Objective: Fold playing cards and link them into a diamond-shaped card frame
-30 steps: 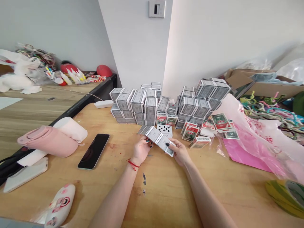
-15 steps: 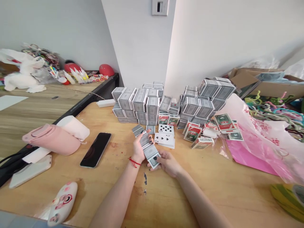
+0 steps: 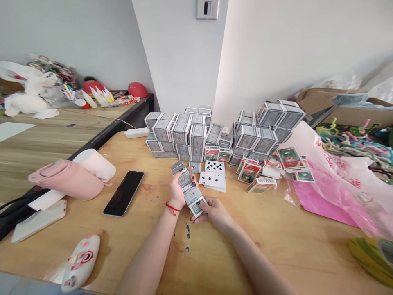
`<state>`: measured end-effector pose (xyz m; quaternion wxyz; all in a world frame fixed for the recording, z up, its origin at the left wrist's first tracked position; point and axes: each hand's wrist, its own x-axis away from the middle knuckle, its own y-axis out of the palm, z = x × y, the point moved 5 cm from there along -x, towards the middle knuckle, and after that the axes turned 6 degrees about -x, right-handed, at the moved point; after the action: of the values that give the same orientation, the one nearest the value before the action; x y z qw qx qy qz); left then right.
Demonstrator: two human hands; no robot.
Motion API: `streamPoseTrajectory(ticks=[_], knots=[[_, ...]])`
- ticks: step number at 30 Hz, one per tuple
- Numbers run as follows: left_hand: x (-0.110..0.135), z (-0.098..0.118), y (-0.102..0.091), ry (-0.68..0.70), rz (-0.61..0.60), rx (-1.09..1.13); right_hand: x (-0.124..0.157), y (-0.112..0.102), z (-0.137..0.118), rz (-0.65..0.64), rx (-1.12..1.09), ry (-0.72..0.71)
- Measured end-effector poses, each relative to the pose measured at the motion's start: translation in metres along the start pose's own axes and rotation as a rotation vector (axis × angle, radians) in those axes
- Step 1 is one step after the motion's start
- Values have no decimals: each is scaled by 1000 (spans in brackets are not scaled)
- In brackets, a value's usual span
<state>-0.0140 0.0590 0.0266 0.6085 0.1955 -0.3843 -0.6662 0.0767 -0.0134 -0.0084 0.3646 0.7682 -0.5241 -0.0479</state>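
Observation:
My left hand [image 3: 179, 188], with a red string on its wrist, is closed round grey-backed playing cards [image 3: 185, 180]. Further grey-backed cards stretch from there down to my right hand [image 3: 215, 211], which pinches the near end between thumb and fingers. Just beyond my hands, face-up cards [image 3: 212, 179], a three and an eight of spades, lie on the wooden table [image 3: 233, 250]. Single face-down cards [image 3: 194, 167] rest beside them. Behind stand blocks of stacked grey cards [image 3: 196, 137] on the left and more card stacks [image 3: 256, 137] on the right.
Red and green card boxes [image 3: 249, 170] sit right of the face-up cards. To the left lie a black phone [image 3: 124, 193], a pink holder [image 3: 69, 180] and a white decorated case [image 3: 81, 262]. Pink plastic [image 3: 331, 176] and yellow tape [image 3: 365, 258] are at the right.
Both hands have shifted very slightly to the left with the cards between them. The stacks and table items have not moved.

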Motion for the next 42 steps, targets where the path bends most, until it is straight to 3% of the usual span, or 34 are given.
streamPoseTrajectory(ticks=[8,17,26,31,42], knots=[[2,2,-4,-11,19,20,4,6,7,-139,-78,167],[0,-8,-3,-54,29,29,-1,1,14,8,10,61],[2,-15,3,-130,6,22,-1,1,11,32,4,44],[3,-16,4,-123,-13,22,1,4,8,36,4,1],[6,-9,5,-38,-85,75,1,0,4,181,-20,-150]])
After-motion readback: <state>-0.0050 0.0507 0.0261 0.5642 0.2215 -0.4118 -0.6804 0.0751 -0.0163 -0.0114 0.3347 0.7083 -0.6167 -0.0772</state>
